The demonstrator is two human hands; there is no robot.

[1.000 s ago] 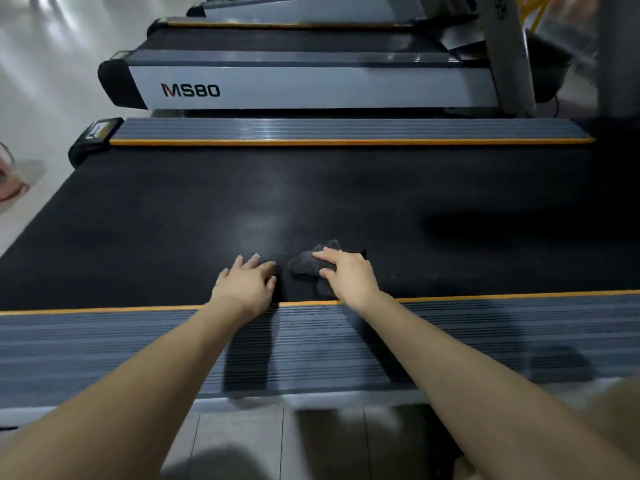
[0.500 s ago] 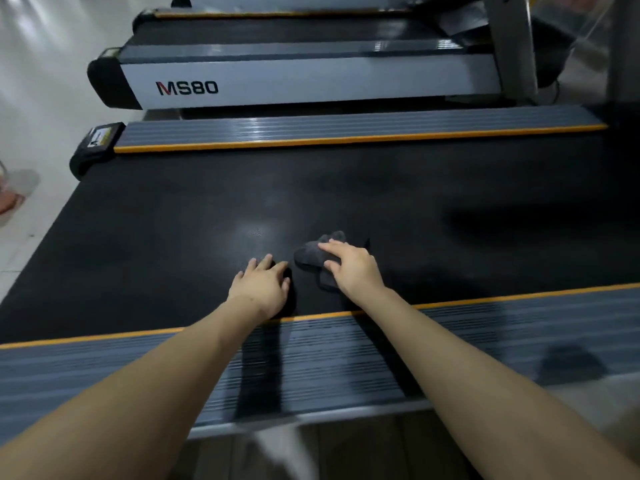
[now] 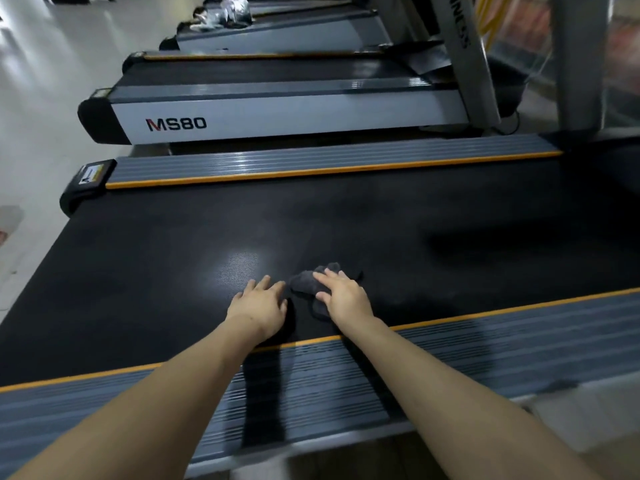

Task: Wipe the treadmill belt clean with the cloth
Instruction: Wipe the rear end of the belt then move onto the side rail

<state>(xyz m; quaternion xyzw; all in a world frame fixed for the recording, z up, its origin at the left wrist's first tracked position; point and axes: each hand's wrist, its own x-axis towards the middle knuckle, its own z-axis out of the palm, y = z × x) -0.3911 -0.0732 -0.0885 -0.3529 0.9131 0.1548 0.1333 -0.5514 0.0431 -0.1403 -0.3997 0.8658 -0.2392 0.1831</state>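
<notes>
Both arms reach over the near rail [image 3: 485, 344] onto the belt [image 3: 173, 271]. The right hand [image 3: 343, 297] lies on the cloth [image 3: 304, 282], fingers laid out nearly straight across it, pressing it flat instead of gripping. The cloth sits bunched on the belt a short way in from the near rail, roughly midway along what shows of it. The left hand [image 3: 260, 303] rests just beside the cloth, fingers spread and flat on the belt, holding nothing, seemingly a brace.

That cloth looks soft and light, a dark crumpled rag; it should fold and drag easily, so it will likely creep out from under the palm unless pressure stays centred on it. Best hold, I'd say, is the palm square over the bunched middle, fingertips pinning its far edge. The belt's textured rubber should give the cloth some bite.

No containers in sight on or beside the belt. More treadmills line up beyond the far rail [image 3: 329, 168].
</notes>
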